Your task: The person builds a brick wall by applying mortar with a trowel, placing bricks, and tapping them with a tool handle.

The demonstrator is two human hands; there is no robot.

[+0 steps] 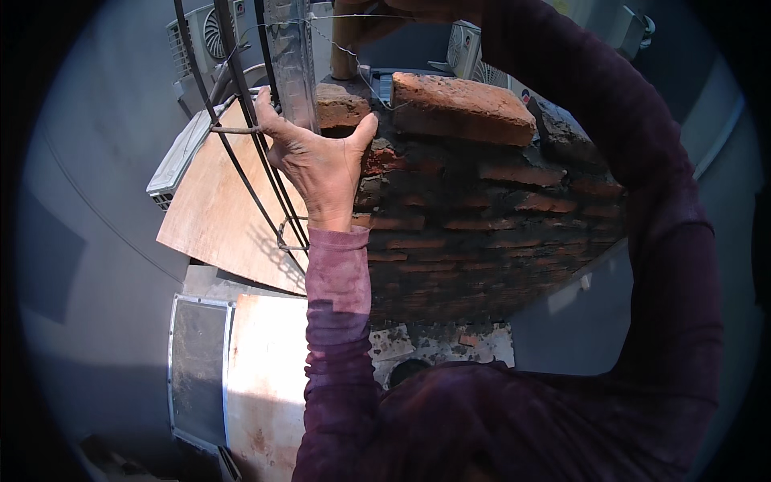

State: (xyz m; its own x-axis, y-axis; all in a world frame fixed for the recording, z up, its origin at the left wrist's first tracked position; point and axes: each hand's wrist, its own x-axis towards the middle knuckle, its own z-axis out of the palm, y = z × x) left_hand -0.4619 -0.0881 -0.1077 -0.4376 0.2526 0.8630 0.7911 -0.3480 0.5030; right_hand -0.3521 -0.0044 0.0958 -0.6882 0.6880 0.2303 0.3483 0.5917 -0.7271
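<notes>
My left hand [320, 165] reaches up with thumb and index finger spread wide, at the lower end of a pale, shiny vertical strip [292, 64]. Its index finger lies beside dark reinforcing bars [239, 88]; the thumb points toward the brick wall [450, 233]. The other fingers are hidden. Up at the top edge my right hand [393, 26], in shadow and partly cut off, is closed around a brown rod-like piece, perhaps a wooden handle [346, 44]. That piece stands over a brick [342, 104]. A larger loose-looking brick [464, 104] tops the wall to the right.
Thin wire [344, 50] loops between the strip and the wall top. Bent steel ties [233, 129] join the bars. Plywood [213, 205] leans behind them. Air-conditioner units [210, 34] hang on the far wall. Lower left lie a framed dark panel [198, 369] and a pale board [267, 377].
</notes>
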